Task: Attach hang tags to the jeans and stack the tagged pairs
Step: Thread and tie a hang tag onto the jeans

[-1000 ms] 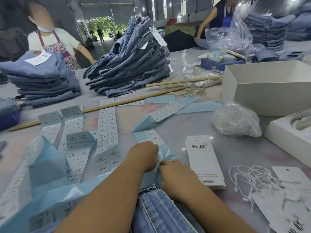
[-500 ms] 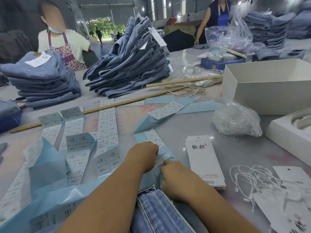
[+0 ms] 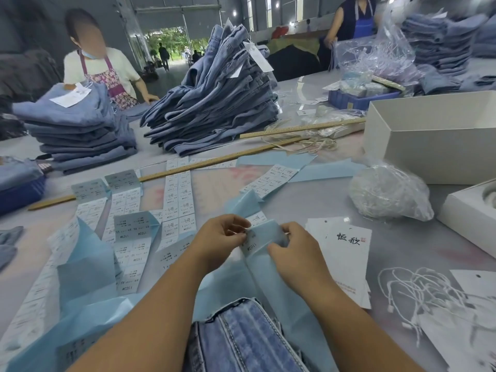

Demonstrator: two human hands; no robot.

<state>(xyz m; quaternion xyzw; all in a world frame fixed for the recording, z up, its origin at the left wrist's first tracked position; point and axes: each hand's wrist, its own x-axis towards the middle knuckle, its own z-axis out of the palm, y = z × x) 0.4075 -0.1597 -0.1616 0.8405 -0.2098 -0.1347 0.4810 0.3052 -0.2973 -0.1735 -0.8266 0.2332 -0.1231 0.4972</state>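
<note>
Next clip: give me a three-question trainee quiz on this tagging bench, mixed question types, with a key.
1. True or false: both hands, left hand and right hand, pinch the blue sticker strip.
2. The hang tags with black brush lettering lie on which side of the right hand: A) right, B) left, C) underneath it?
3. Fill in: the pair of jeans nearest the camera lies between the person's ____.

Key: 1 true; 2 A; 3 forearms.
</note>
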